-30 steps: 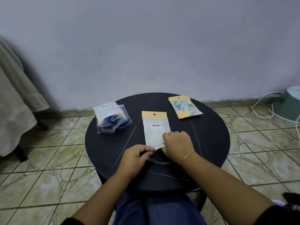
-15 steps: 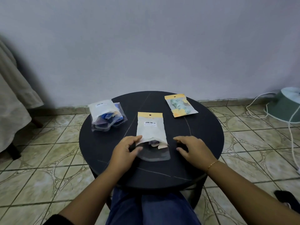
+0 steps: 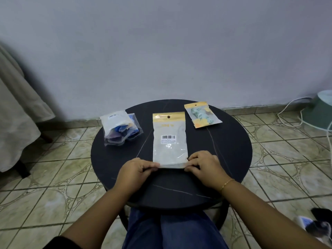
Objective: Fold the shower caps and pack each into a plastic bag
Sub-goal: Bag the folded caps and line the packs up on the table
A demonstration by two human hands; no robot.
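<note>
A white plastic bag (image 3: 169,141) with a yellow header strip and a barcode label lies flat in the middle of the round black table (image 3: 231,150), its near end folded over. My left hand (image 3: 137,168) pinches that folded end at its left corner. My right hand (image 3: 203,165) pinches it at the right corner. What the bag holds is hidden. A second bag (image 3: 202,115) holding a green and yellow patterned shower cap lies at the back right. Clear bags (image 3: 120,129) with blue shower caps are piled at the back left.
The table stands on a tiled floor by a plain wall. A pale cloth (image 3: 16,112) hangs at the left. A green bucket-like object (image 3: 321,108) and white cables (image 3: 291,112) are at the right. My legs in blue trousers (image 3: 172,230) are under the table's near edge.
The bag's clear open flap, hanging loose half a second ago, is now folded under or over at the near end. Both hands have moved in to its two corners.
</note>
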